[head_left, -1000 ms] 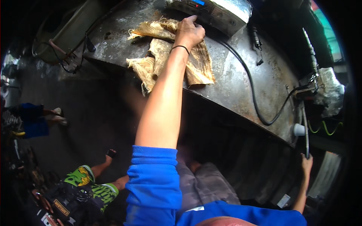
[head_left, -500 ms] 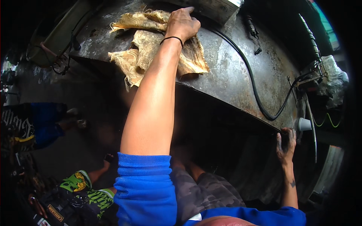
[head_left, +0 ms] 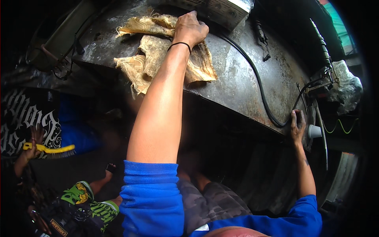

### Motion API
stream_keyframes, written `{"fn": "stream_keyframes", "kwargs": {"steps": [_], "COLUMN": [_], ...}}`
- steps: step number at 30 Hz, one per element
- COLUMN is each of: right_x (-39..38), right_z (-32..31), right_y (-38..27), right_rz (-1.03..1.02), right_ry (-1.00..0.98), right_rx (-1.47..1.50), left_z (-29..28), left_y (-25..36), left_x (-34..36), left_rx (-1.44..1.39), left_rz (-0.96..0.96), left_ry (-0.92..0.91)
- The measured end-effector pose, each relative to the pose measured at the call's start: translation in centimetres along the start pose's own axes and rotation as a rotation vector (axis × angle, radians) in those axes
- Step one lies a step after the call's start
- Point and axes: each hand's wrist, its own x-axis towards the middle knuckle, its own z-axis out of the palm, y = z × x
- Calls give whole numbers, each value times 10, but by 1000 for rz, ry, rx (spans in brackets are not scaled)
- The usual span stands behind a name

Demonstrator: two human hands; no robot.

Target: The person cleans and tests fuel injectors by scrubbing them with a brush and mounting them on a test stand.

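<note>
My left hand (head_left: 191, 28) is at the front of the metal box (head_left: 218, 12), above the frayed tan cloth pieces (head_left: 152, 53). Its fingers are curled; whatever they might grip is hidden behind the hand. Bent over the bench's front edge at right, my right hand (head_left: 297, 122) has its fingers apart, with fingertips by a looped black cable (head_left: 262, 91); I cannot tell whether they touch it. A white plastic cup (head_left: 314, 131) sits just beside that hand. Under my left forearm, part of the cloth is hidden.
The stained metal bench (head_left: 241, 79) holds slim metal tools (head_left: 323, 45) and crumpled plastic (head_left: 345, 89) at right. A metal bin (head_left: 51, 43) is at upper left. At left a person's hand (head_left: 36, 142) carries a yellow-handled brush (head_left: 55, 149); another person's green-patterned shorts (head_left: 81, 193) show below.
My right hand has moved up from the lower right, off the hanging rod, to the bench edge. My left hand's forefinger has curled slightly. The person at left has come closer with the brush.
</note>
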Motion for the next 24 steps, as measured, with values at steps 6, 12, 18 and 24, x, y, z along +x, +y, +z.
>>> {"fn": "stream_keyframes", "kwargs": {"steps": [6, 12, 18, 24], "right_x": [19, 18, 19, 15], "right_z": [5, 15, 17, 15], "right_y": [15, 10, 8, 6], "right_rz": [63, 74, 26, 4], "right_ry": [117, 106, 168, 147], "right_rx": [44, 178, 77, 74], "left_z": [2, 3, 11, 16], "left_y": [18, 13, 23, 50], "left_x": [-5, -1, -11, -5], "left_rx": [-32, -30, -1, 7], "left_rz": [-100, -169, 291, 271], "left_ry": [72, 63, 341, 325]}}
